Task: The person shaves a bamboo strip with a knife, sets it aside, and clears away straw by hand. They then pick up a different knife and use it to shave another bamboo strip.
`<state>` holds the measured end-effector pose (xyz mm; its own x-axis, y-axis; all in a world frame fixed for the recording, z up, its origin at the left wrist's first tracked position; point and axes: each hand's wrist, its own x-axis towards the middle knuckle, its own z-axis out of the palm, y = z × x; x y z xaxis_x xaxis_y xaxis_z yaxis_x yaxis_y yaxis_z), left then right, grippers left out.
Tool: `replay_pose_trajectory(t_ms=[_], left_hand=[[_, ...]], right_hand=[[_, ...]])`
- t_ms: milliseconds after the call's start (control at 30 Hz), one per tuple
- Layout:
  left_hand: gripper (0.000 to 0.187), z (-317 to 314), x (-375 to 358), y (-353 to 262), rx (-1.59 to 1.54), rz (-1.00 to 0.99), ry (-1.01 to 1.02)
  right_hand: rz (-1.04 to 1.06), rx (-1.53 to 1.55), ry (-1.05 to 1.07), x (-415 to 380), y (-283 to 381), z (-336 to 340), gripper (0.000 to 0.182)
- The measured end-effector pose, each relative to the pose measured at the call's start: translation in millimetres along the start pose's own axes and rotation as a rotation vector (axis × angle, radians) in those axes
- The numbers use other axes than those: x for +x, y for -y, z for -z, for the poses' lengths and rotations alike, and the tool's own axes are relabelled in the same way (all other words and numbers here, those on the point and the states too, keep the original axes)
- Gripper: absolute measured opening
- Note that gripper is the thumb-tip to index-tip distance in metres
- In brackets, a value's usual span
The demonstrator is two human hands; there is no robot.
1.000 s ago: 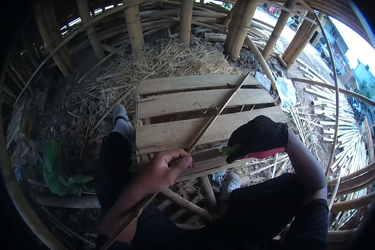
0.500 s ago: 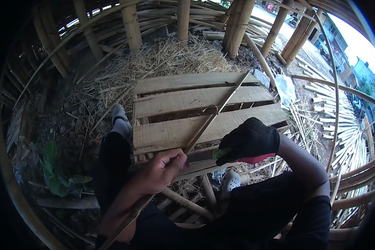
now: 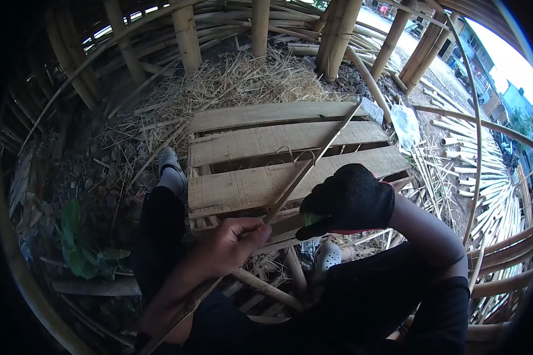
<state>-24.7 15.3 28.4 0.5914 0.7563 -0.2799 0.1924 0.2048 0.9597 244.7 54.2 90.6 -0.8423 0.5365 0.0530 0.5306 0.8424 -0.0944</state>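
My bare left hand (image 3: 240,241) is closed around a long, thin bamboo strip (image 3: 296,180). From this hand the strip slants up and right across the slatted wooden platform (image 3: 237,186), and its other end runs back under my left forearm. My right hand (image 3: 349,201), in a black glove with red at its edge, is closed just right of the strip. Between its fingers shows the green part of a tool (image 3: 315,219); the glove hides most of it, and I cannot make out a blade.
Straw and shavings (image 3: 237,80) lie beyond the platform. Upright bamboo posts (image 3: 336,41) stand at the back. Many bamboo poles (image 3: 485,177) are spread on the ground at right. A plastic bag (image 3: 405,125) lies by the platform's right corner, and a leafy plant (image 3: 77,242) is at left.
My right hand has moved slightly up and left, closer to the strip. The strip's far end has shifted a little to the right, and my left hand has turned slightly.
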Motion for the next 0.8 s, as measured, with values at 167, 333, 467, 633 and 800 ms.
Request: replay_pose_trajectory(t_ms=[167, 333, 467, 633, 800], left_hand=[[0.036, -0.5, 0.5, 1.6, 0.018, -0.040, -0.007], [0.038, 2.3, 0.0, 7.0, -0.058, -0.012, 0.010], [0.039, 3.0, 0.7, 10.7, -0.044, -0.032, 0.036], [0.042, 3.6, 1.4, 6.2, 0.224, -0.177, 0.030], [0.042, 3.0, 0.9, 3.7, 0.264, -0.180, 0.044]], right_hand=[[0.032, 0.046, -0.018, -4.8, -11.0, 0.6, 0.037], [0.069, 0.035, -0.084, -10.9, -19.1, 2.9, 0.035], [0.077, 0.018, -0.096, -9.5, -18.7, -1.6, 0.033], [0.108, -0.017, -0.043, -9.0, -14.9, 2.1, 0.030], [0.115, -0.047, -0.049, -9.8, -13.9, -1.4, 0.030]])
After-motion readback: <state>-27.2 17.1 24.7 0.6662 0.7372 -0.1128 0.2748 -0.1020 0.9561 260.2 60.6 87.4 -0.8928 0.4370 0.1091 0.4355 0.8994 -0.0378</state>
